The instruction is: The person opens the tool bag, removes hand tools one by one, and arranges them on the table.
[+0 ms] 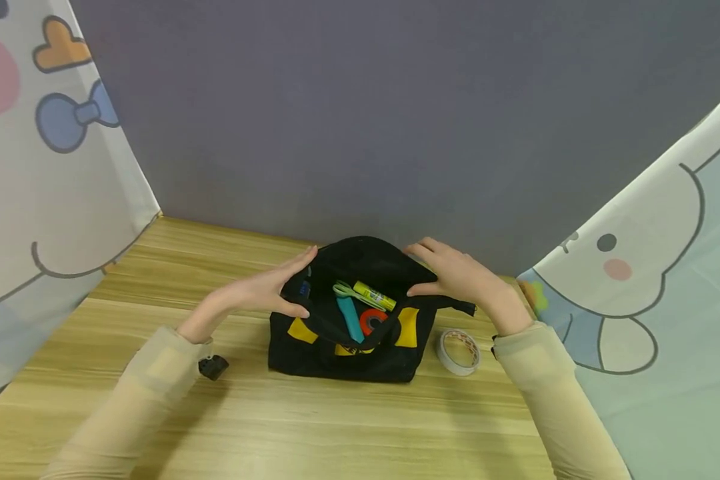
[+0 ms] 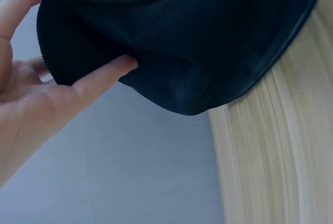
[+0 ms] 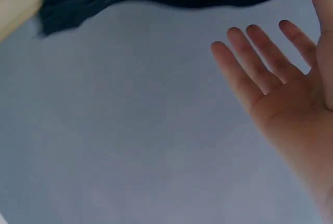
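A black bag (image 1: 342, 368) with yellow patches stands on the table with its mouth open. Inside it lie a yellow glue stick (image 1: 378, 297), a green-handled tool resembling scissors (image 1: 343, 289), a teal strip-like item (image 1: 351, 320) and a red tape roll (image 1: 367, 323). My left hand (image 1: 264, 288) is at the left of the mouth, thumb and fingers spread; in the left wrist view its thumb (image 2: 106, 75) rests against the fabric. At the right side, my right hand (image 1: 456, 272) has its thumb by the rim. Its other fingers (image 3: 255, 60) are extended, away from the fabric.
A white tape roll (image 1: 458, 353) lies on the wooden table (image 1: 312, 427), right of the bag. Beside my left sleeve is a small black object (image 1: 213, 367), its kind unclear. A grey wall (image 1: 360, 120) rises behind, with patterned cloth (image 1: 654, 267) at both sides.
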`<state>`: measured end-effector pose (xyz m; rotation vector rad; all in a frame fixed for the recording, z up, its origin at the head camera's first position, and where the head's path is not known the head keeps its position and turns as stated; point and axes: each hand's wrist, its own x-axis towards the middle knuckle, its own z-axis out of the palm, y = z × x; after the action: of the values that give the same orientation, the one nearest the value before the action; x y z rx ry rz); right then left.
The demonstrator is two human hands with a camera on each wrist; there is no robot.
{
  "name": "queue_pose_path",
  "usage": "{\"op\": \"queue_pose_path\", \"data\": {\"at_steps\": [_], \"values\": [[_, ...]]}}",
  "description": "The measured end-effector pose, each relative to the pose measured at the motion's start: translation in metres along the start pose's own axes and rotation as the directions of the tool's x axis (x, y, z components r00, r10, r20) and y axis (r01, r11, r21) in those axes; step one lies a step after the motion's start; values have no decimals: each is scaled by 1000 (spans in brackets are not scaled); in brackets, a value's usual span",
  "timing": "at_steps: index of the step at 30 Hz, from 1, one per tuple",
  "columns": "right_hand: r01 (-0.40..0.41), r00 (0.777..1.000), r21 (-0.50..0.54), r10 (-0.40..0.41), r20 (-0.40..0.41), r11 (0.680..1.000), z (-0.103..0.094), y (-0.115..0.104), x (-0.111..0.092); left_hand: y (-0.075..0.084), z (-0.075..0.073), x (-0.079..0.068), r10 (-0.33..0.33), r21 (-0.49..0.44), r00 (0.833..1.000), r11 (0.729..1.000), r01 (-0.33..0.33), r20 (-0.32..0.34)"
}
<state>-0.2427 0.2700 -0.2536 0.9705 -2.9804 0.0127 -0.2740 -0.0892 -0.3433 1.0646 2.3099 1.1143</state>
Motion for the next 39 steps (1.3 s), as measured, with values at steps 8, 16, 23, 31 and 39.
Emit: {"op": "queue_pose_path", "data": {"at_steps": [8, 16, 23, 31, 39], "values": [[160, 986, -41, -158, 49, 986, 19, -32, 36, 0, 1, 1, -3, -7, 1000, 1000, 3, 0], [158, 970, -49, -146, 193, 986, 42, -49, 60, 1, 2, 0, 0, -22, 1000, 1000, 1, 9], [120, 952, 1, -115, 284, 993, 60, -53, 73, 1, 1, -2, -4, -25, 1000, 1000, 4, 4], [89, 924, -14, -78, 374, 996, 79, -53, 77, 2, 3, -1, 2, -18, 1000, 1000, -2, 6], [12, 894, -55, 14, 448, 998, 90, -58, 84, 2, 5, -1, -4, -13, 1000, 1000, 4, -2]]}}
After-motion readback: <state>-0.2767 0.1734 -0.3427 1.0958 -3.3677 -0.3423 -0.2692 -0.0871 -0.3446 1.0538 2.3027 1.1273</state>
